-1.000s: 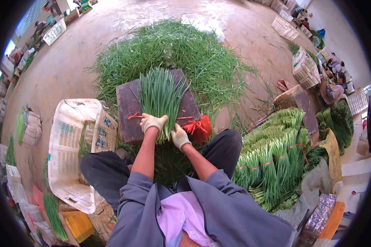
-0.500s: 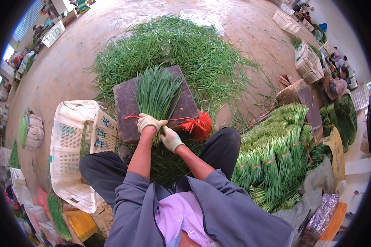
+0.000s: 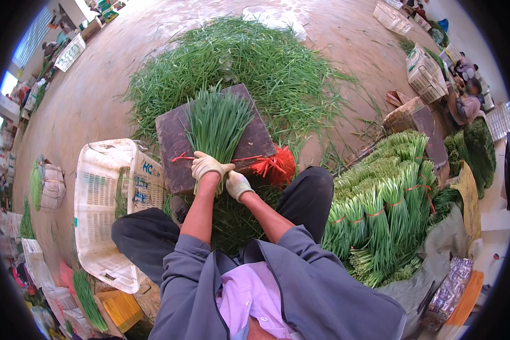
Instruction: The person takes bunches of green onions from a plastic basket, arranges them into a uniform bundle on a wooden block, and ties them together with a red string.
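A bunch of long green chives (image 3: 218, 124) lies on a dark wooden block (image 3: 173, 130), leaf tips pointing away from me. My left hand (image 3: 208, 165), in a pale glove, is wrapped around its lower stems. My right hand (image 3: 238, 184), also gloved, is closed against the stem ends just below and to the right; its fingertips are partly hidden. A red tie (image 3: 246, 158) runs across the block under the bunch. At the block's right corner hangs a cluster of red ties (image 3: 275, 166).
Loose chives (image 3: 266, 68) are heaped behind the block. A white plastic crate (image 3: 99, 204) stands at my left. Several tied chive bundles (image 3: 374, 209) are stacked at my right, near a brown wooden block (image 3: 428, 133). A person (image 3: 470, 102) sits at the far right, beside crates (image 3: 422, 73).
My right hand has turned slightly and closed more against the stem ends. The left hand keeps its hold on the bunch. The whole view has shifted a little.
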{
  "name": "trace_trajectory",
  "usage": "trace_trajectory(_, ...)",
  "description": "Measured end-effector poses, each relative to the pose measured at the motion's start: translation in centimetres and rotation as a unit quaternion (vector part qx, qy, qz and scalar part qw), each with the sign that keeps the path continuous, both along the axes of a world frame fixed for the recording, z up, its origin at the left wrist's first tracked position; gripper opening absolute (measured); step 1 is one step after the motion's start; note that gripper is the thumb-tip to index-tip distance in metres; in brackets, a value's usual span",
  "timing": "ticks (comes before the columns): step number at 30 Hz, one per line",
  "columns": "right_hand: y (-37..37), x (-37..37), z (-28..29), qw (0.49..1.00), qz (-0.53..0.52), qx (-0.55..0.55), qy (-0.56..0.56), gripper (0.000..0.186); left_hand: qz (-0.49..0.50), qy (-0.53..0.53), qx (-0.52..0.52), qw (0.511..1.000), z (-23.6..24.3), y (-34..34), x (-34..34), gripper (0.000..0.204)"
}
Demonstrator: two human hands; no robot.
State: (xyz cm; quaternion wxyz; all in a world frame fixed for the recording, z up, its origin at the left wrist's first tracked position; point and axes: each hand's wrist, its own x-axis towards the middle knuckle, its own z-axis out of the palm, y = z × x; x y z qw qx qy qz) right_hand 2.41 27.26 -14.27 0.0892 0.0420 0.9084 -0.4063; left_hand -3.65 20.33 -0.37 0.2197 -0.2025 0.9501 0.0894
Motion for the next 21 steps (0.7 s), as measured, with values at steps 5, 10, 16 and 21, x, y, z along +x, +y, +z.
trace_trajectory(5, 3.0, -0.1, 0.7, 0.951, -0.073, -0.248, -0.168, 0.03, -0.002, 0.009, -0.013, 1.0, -0.3, 0.3, -0.1, 0.125)
trace_trajectory(10, 3.7, 1.6, 3.7, 0.749, -0.258, -0.519, -0.322, 0.059, -0.012, 0.029, 0.007, 0.999, -0.8, -2.4, 0.9, 0.108)
trace_trajectory(16, 5.3, 0.3, 1.4, 0.717, -0.308, -0.555, -0.288, 0.055, -0.08, 0.038, -0.013, 0.996, 0.0, -2.7, 2.6, 0.099)
trace_trajectory(21, 3.8, 1.2, 1.3, 0.748, -0.318, -0.533, -0.235, 0.029, -0.079, 0.037, -0.016, 0.996, -0.4, -3.6, 3.2, 0.102)
